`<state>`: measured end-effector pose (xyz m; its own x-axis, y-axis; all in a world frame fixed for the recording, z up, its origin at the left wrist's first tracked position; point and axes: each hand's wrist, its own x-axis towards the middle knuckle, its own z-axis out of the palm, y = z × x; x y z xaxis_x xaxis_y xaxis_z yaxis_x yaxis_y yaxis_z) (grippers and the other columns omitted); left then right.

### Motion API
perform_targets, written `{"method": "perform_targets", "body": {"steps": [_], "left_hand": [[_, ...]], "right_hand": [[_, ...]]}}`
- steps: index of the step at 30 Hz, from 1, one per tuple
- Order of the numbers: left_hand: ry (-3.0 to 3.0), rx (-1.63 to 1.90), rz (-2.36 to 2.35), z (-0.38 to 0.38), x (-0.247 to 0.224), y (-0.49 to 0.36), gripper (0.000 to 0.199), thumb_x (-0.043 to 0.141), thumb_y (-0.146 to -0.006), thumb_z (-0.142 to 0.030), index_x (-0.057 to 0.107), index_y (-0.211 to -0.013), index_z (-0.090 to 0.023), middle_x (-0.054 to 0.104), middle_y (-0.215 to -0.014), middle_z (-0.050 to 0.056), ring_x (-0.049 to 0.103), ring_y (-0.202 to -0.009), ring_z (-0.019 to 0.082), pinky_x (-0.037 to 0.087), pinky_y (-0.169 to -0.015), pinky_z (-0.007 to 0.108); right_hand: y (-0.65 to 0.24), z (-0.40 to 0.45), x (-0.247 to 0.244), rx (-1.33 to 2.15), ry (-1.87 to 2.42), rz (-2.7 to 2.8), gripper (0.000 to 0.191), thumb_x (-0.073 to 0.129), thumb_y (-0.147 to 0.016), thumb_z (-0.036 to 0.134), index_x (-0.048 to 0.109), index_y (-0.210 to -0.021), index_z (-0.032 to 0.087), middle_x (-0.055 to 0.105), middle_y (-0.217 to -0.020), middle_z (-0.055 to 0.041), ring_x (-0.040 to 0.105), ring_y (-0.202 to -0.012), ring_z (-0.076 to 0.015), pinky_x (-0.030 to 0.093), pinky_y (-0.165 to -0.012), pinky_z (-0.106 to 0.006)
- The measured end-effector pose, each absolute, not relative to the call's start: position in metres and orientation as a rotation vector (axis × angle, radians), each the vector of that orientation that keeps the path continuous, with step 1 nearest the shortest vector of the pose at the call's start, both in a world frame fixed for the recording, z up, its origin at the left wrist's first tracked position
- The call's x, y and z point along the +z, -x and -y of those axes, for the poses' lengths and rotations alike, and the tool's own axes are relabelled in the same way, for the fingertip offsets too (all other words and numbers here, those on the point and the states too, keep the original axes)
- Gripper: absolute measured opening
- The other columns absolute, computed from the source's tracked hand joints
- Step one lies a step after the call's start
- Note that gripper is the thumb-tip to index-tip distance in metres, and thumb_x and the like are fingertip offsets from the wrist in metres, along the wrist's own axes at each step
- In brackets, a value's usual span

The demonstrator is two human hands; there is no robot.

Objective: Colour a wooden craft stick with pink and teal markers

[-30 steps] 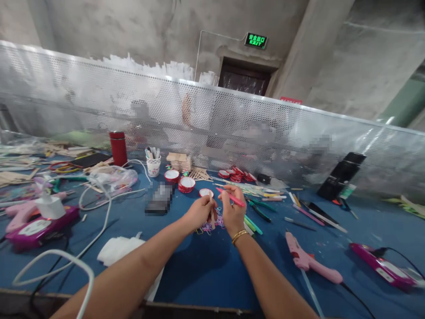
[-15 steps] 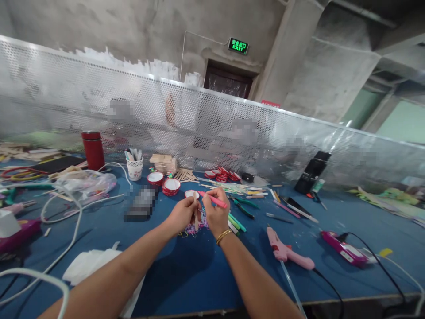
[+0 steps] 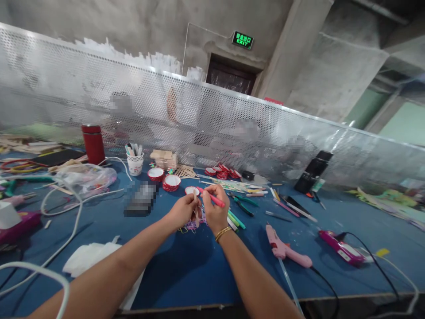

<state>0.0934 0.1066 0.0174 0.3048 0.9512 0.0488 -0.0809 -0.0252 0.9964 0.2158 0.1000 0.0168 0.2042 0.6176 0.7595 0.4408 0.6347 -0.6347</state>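
Held in my left hand point(image 3: 183, 212) is a narrow wooden stick point(image 3: 196, 212), upright between closed fingers. My right hand point(image 3: 215, 206) grips a pink marker point(image 3: 216, 200), its tip end pointing left at the stick's upper part. Just behind the hands lies a small red-rimmed round piece with a white inside point(image 3: 191, 191). Under the hands is a tangle of purple and pink cord-like bits point(image 3: 191, 227), partly hidden. Green markers point(image 3: 236, 219) lie right of my right wrist, which wears a gold bracelet. Whether the marker tip touches the stick is too small to tell.
Red-rimmed rounds point(image 3: 171, 182), a cup of pens point(image 3: 134, 161) and a dark phone point(image 3: 142, 199) are behind on the left. Green-handled pliers point(image 3: 244, 206), a pink glue gun point(image 3: 287, 250) and a purple power strip point(image 3: 341, 248) lie right. White tissue point(image 3: 91, 259) is front left.
The view has shifted slightly. Both hands keep nearly the same pose, with the stick and pink marker still held close together.
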Motion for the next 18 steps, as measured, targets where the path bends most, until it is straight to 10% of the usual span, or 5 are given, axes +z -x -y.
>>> {"method": "perform_targets", "body": {"steps": [18], "left_hand": [[-1.431,1.079,-0.943,-0.1065,0.0196,-0.0926,0.025,0.060,-0.082,-0.040,0.050,-0.072,-0.019,0.058,-0.050,-0.003,0.048,-0.036,0.009,0.029,-0.038,0.020]], "right_hand": [[-0.2159,-0.0983,0.0195,0.105,1.019,1.448,0.016,0.056,-0.084,0.029,0.052,-0.070,0.021,0.057,-0.068,0.0002,0.054,-0.072,-0.0174,0.042,-0.067,-0.029]]}}
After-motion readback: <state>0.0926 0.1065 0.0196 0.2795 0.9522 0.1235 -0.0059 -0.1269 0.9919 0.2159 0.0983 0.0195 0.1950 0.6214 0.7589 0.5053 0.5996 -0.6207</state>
